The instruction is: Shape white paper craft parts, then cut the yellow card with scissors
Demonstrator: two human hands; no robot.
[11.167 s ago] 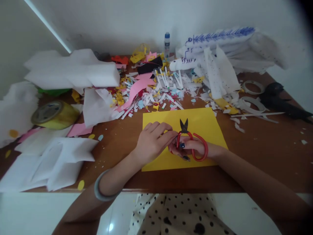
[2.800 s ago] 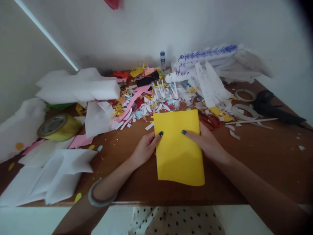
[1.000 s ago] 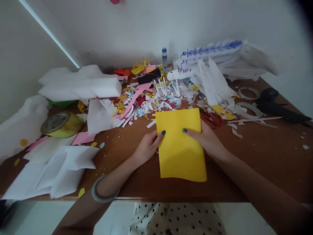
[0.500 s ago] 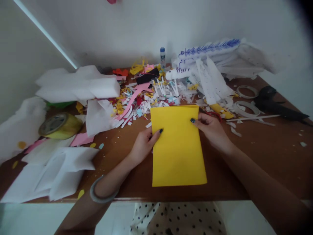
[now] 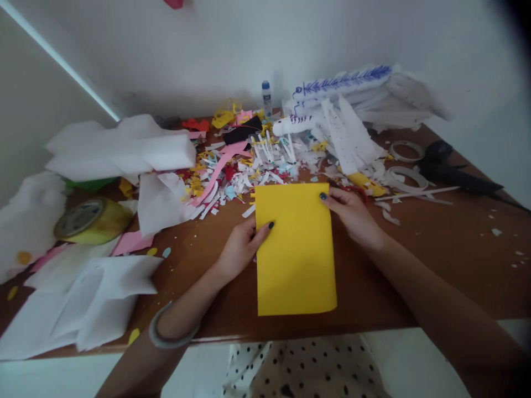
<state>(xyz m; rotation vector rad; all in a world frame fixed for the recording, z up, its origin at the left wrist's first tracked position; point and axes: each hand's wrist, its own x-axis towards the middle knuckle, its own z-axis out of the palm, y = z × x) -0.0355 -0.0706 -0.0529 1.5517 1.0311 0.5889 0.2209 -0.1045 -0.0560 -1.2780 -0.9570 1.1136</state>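
Both hands, left (image 5: 240, 249) and right (image 5: 352, 213), pinch opposite edges of the yellow paper (image 5: 295, 251), thumbs on top.

one head camera looks down, close, across the table (image 5: 415, 265).

- The yellow sheet (image 5: 295, 249) hides the left hand's (image 5: 239, 249) fingers behind its left edge; only the thumb shows on top.
- The right hand (image 5: 354, 216) covers most of the red scissors (image 5: 357, 189) at its 12 o'clock.
- A red thing (image 5: 174, 3) is cut off by the top edge.
- The small bottle's (image 5: 266, 97) label is too small to read.
- The tabletop (image 5: 435, 249) corner at 3 o'clock fades into dark blur.
- A green thing (image 5: 89, 183) lies mostly hidden under white foam (image 5: 124, 149).
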